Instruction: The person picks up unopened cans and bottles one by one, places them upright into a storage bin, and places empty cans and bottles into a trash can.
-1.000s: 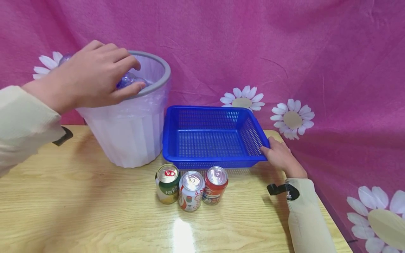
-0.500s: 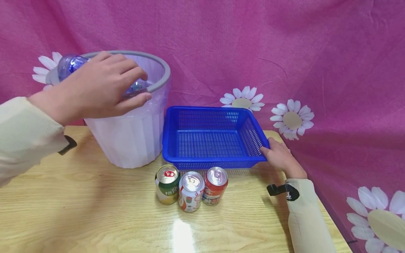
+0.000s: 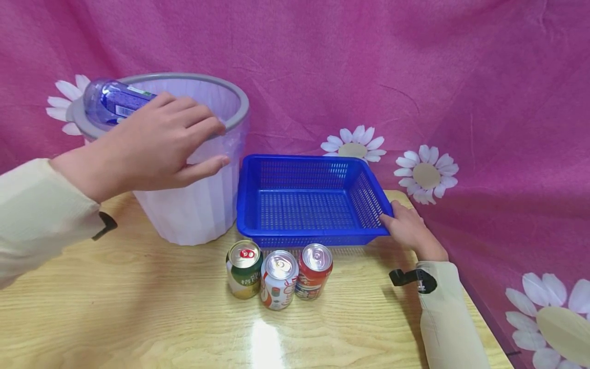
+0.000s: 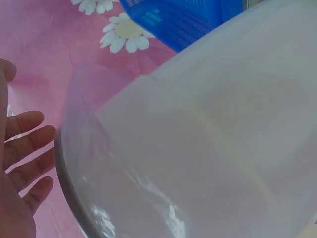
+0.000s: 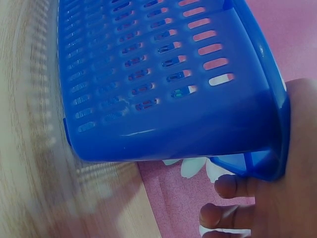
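Three upright drink cans, green-and-white (image 3: 244, 271), white (image 3: 278, 282) and red (image 3: 315, 271), stand close together nearest the viewer. Just behind them sits a blue slotted plastic basket (image 3: 313, 232), its floor in plain view; the right hand (image 3: 410, 228) grips its near right corner. Beside it stands a white wastebasket (image 3: 193, 215) with a clear liner and grey rim. The left hand (image 3: 152, 146), fingers loosely apart and holding nothing, hovers at its near rim. A blue-labelled plastic bottle (image 3: 120, 102) lies slanted in its mouth. Beneath is a wood-grain table (image 3: 161, 312); behind, magenta daisy-print cloth (image 3: 295, 77).
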Motion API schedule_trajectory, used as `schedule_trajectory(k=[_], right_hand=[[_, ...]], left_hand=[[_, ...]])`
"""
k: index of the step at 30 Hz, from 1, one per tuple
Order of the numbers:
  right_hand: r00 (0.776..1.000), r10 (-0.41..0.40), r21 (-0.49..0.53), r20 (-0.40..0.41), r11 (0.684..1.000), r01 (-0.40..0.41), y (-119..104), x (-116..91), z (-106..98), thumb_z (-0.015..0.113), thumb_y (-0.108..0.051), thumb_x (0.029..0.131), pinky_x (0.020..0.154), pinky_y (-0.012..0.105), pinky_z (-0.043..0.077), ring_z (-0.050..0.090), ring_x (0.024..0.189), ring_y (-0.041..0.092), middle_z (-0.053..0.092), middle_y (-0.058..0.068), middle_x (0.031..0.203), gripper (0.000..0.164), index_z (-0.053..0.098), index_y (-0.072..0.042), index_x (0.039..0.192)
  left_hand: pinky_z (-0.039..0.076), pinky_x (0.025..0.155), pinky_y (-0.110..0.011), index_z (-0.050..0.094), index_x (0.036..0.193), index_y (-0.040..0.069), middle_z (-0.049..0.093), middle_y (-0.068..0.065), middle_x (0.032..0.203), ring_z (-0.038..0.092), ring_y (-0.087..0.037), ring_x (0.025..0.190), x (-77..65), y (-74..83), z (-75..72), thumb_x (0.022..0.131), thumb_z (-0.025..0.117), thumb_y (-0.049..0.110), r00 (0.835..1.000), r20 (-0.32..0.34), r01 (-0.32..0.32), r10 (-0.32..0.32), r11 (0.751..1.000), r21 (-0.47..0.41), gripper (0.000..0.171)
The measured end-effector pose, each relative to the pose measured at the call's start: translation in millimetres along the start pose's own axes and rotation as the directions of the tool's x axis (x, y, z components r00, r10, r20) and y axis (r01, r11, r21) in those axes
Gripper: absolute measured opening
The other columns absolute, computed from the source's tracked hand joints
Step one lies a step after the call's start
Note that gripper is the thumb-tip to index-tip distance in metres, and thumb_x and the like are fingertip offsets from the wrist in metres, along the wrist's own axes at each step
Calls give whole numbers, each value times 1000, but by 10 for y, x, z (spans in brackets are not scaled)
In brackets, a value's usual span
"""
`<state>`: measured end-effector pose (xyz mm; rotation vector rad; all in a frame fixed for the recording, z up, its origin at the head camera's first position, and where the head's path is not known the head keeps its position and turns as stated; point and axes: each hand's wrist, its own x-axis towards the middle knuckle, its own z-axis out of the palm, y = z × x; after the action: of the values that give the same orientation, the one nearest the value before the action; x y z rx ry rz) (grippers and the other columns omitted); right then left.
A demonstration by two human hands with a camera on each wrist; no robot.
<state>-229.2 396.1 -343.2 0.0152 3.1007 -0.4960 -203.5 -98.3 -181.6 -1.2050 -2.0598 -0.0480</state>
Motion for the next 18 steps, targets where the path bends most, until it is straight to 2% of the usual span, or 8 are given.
schedule_trajectory(k=[10,18], right_hand=[[1000,9,11,13,1000,-9,-16,-5,-2,38,-37,99,87,57,40,48,104,36,59,20,106,41,47,-3,120],[1000,20,14,18,1000,-21,-5,-10,12,37,-37,99,91,61,39,47,107,38,59,21,109,43,45,-2,123]], left_hand=[[49,82,-48,64,105,2,68,-12,98,61,-32,93,-5,129,58,89,53,45,998,-26,-49,48,999,-20,47],[53,85,-45,64,105,1,66,-11,96,63,-28,90,-26,258,139,92,54,43,993,-31,-115,113,989,-97,46]])
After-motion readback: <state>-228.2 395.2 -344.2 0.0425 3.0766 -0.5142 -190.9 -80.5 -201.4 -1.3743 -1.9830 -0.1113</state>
